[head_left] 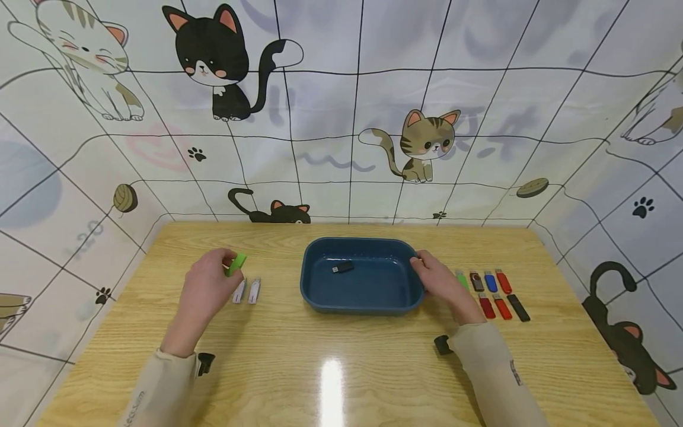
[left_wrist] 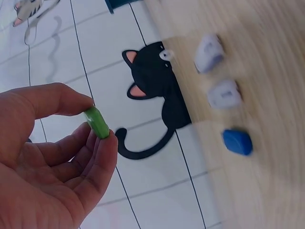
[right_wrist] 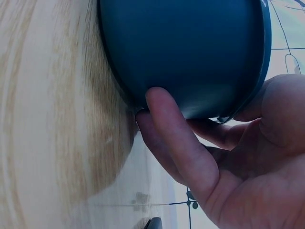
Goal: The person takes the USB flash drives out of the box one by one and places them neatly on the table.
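Note:
Thumb and fingertips of my left hand (head_left: 205, 281) pinch a green USB stick (head_left: 236, 264) above the left side of the table; it appears end-on in the left wrist view (left_wrist: 97, 122). Two white USB sticks (head_left: 254, 291) lie just beside that hand, and the left wrist view also has a blue USB stick (left_wrist: 237, 141) near them. At the middle stands a dark blue rectangular tray (head_left: 363, 308) with a black USB stick (head_left: 343, 267) in it. My right hand (head_left: 440, 279) grips the tray's right end, thumb over the rim and fingers against the outer wall.
Right of the tray, two rows of USB sticks lie on the wooden table (head_left: 288, 367): green, brown, blue (head_left: 490, 281), several red (head_left: 503, 281) and a black one (head_left: 518, 308). A cat-patterned cloth wall (head_left: 325, 107) encloses the table's back and sides.

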A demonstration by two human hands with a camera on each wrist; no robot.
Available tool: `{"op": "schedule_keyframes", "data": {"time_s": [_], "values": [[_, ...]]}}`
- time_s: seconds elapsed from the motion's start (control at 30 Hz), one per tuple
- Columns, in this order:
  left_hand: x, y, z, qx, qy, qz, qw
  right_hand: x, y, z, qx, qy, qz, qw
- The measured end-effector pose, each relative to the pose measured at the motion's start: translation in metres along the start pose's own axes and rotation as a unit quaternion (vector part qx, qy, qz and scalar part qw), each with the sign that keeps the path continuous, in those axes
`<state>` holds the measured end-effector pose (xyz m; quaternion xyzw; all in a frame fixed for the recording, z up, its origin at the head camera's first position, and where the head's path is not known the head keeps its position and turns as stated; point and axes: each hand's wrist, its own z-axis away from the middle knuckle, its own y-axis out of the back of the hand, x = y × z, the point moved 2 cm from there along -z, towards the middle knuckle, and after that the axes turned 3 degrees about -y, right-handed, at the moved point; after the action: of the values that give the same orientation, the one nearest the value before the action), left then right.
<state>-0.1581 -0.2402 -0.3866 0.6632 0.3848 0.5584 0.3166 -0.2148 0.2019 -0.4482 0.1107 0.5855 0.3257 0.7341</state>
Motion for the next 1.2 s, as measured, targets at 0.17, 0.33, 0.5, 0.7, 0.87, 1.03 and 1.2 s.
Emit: {"op": "schedule_keyframes", "data": {"time_s": [0.17, 0.33, 0.5, 0.7, 0.87, 1.03, 1.2], "values": [[-0.015, 0.003, 0.003, -0.004, 0.017, -0.002, 0.9998, 0.000, 0.000, 0.000, 0.000, 0.000, 0.000, 1.000], [-0.026, 0.004, 0.007, -0.006, 0.029, -0.009, 0.9995, -0.001, -0.001, 0.001, 0.003, 0.001, 0.004, 1.000], [-0.035, 0.006, 0.011, -0.009, 0.034, -0.005, 0.9994, -0.001, -0.001, 0.000, 0.008, -0.001, 0.006, 1.000], [-0.044, 0.006, 0.013, -0.008, 0.042, -0.004, 0.9991, 0.000, -0.001, 0.000, 0.007, -0.001, 0.006, 1.000], [-0.050, 0.005, 0.012, -0.032, 0.055, -0.009, 0.9979, 0.000, 0.000, 0.001, 0.003, 0.002, 0.005, 1.000], [-0.061, 0.003, 0.011, -0.053, 0.065, -0.022, 0.9963, 0.000, 0.000, 0.002, -0.002, 0.000, 0.001, 1.000], [-0.074, -0.001, 0.008, -0.067, 0.069, -0.040, 0.9946, 0.000, -0.001, 0.001, 0.003, -0.004, 0.004, 1.000]]}}
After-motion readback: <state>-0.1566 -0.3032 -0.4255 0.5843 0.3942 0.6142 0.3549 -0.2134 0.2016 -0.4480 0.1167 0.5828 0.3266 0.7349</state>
